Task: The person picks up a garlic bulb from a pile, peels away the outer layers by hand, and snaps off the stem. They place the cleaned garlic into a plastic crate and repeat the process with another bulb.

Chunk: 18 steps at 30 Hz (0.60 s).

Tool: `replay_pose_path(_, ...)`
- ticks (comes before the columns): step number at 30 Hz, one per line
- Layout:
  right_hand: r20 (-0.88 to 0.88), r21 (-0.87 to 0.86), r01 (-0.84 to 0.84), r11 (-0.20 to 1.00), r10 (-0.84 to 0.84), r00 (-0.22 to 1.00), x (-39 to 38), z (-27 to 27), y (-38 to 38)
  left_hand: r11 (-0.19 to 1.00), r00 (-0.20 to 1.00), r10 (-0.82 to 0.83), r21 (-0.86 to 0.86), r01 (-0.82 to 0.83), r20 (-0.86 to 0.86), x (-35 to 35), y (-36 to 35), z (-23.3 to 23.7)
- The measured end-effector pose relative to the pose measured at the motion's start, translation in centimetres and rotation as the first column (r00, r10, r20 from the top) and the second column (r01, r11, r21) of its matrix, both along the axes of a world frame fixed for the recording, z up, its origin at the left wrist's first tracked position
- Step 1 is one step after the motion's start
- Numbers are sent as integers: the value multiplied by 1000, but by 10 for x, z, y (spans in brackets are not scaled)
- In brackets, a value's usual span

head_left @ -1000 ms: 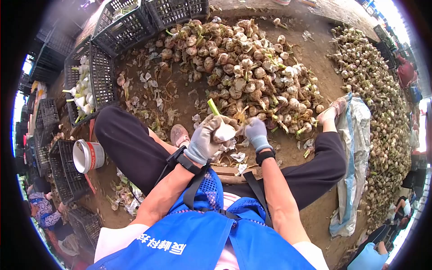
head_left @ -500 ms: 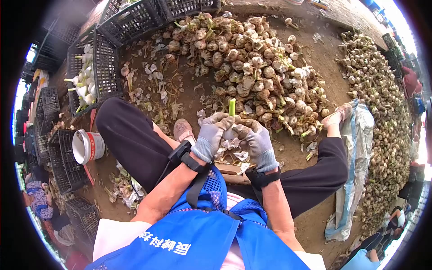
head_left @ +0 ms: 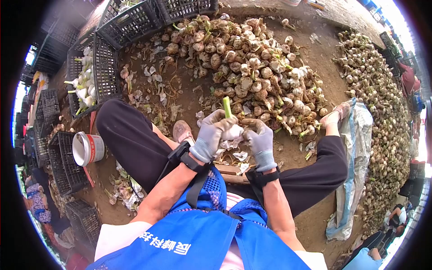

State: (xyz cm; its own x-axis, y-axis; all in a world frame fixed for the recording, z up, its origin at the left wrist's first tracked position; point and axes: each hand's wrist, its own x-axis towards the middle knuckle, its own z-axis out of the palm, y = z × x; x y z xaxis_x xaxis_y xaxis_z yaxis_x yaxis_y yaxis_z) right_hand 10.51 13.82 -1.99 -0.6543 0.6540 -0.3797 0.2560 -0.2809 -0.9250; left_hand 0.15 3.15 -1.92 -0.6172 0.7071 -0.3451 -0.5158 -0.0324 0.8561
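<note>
Both hands wear grey gloves with dirty fingertips. My left hand (head_left: 212,132) is closed round a white garlic bulb (head_left: 233,132) whose cut green stem (head_left: 227,107) points up between the fingers. Just right of the bulb, my right hand (head_left: 258,137) has its thumb and fingers pinched together at the bulb's side; whether they hold a bit of skin is too small to tell. Beyond the hands lies a large heap of unpeeled garlic (head_left: 265,76). Loose papery skins (head_left: 240,156) lie on the ground below the hands.
A black crate (head_left: 105,67) with peeled garlic stands at the left, near a white bucket (head_left: 87,148) and more crates. A plastic sack (head_left: 353,171) lies by my right foot. Another long garlic heap (head_left: 387,135) runs down the right side. Other people appear at the edges.
My hands have moved slightly apart, showing more of the white bulb. The green stem has shifted a little left and tilts more.
</note>
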Motion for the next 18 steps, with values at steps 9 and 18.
replay_pose_path(9,-65,254,-39,966,57,996,-4,3,-7,954,761,-119,285,-90,638,1,-10,-27)
replay_pose_path(18,165,528,1,850,-104,981,-6,-44,9,967,872,32,205,-150,488,8,-1,-20)
